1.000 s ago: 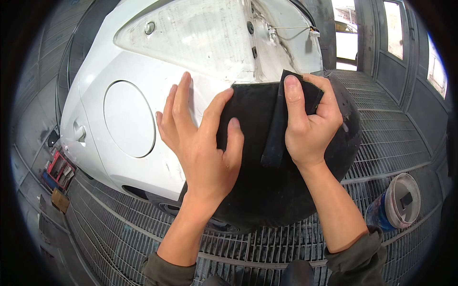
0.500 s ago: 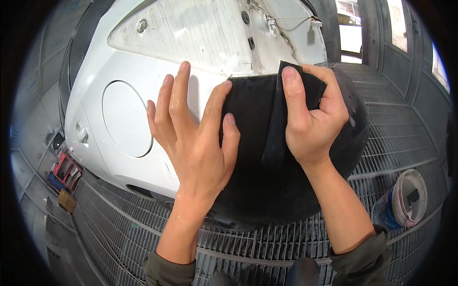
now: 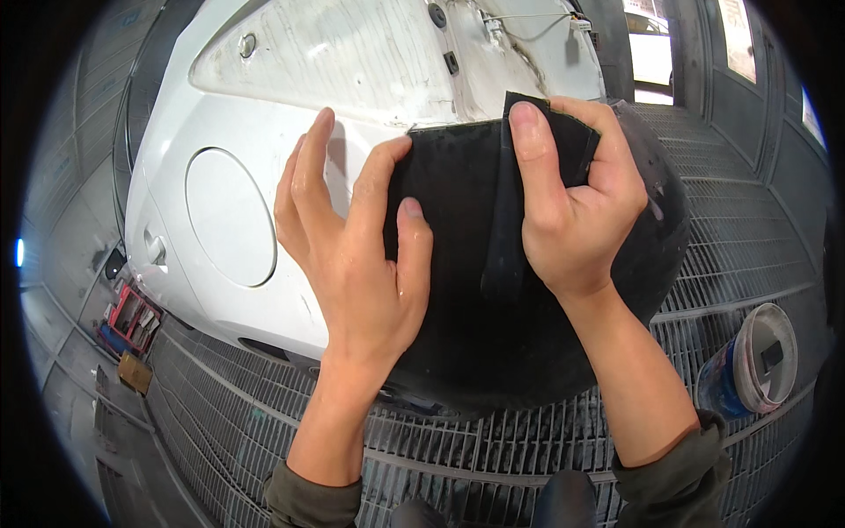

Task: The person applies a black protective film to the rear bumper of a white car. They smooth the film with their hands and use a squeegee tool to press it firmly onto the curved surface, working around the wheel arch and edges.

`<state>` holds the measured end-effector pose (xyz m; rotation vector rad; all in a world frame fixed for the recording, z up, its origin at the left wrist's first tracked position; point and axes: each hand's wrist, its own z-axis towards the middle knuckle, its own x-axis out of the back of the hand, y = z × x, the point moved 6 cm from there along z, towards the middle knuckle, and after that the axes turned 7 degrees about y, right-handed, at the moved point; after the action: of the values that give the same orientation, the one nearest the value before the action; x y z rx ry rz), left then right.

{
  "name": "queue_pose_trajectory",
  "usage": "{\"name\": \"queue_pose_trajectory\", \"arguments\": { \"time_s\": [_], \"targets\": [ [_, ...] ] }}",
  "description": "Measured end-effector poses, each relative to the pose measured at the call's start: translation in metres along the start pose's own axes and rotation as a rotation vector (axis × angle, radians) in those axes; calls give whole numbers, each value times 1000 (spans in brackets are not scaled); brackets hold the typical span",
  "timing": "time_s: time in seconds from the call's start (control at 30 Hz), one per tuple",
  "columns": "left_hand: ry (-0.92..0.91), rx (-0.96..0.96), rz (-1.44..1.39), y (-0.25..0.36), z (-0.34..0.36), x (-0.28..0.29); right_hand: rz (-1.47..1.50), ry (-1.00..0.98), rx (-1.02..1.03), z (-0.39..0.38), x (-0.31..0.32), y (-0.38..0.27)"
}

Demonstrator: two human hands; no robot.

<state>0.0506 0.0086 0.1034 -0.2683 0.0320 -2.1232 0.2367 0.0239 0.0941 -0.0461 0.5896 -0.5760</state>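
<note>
My left hand [image 3: 356, 273] is open with fingers spread over the white car body panel [image 3: 229, 216] and the left edge of a black, curved panel section [image 3: 449, 343]. Its index fingertip touches the black section's upper corner. My right hand [image 3: 581, 211] grips a folded black sheet [image 3: 563, 132] at that section's top edge, thumb on top and fingers curled behind. A long dark flap runs down from this grip over the black surface; where it ends is hard to tell. Above both hands is a dirty white recessed area [image 3: 343, 62] with dark fittings and a thin cable.
A blue bucket [image 3: 717, 378] with a dirty rim and a dark piece inside stands at right on the grated floor [image 3: 704, 211]. A red cart [image 3: 132, 321] and cardboard box [image 3: 134, 374] are at far left. Grey booth walls [image 3: 766, 123] with windows surround the car.
The view has shifted, so the car's top sits higher in the picture. Both hands appear slightly higher too, with their grip and spread much as before.
</note>
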Motion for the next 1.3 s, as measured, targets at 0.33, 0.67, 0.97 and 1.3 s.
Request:
{"name": "queue_pose_trajectory", "arguments": {
  "time_s": [0.33,0.67,0.97,1.3],
  "targets": [
    [-36,282,-262,7,-4,5,55,30,9,0,-1,0],
    [8,282,-121,16,-2,-3,58,25,-37,-2,1,2],
    [-19,-9,11,-13,-60,3,99,6,-69,-1,3,7],
    [-135,-7,119,-1,-128,7,119,-32,-61,0,-4,7]
  ]
}}
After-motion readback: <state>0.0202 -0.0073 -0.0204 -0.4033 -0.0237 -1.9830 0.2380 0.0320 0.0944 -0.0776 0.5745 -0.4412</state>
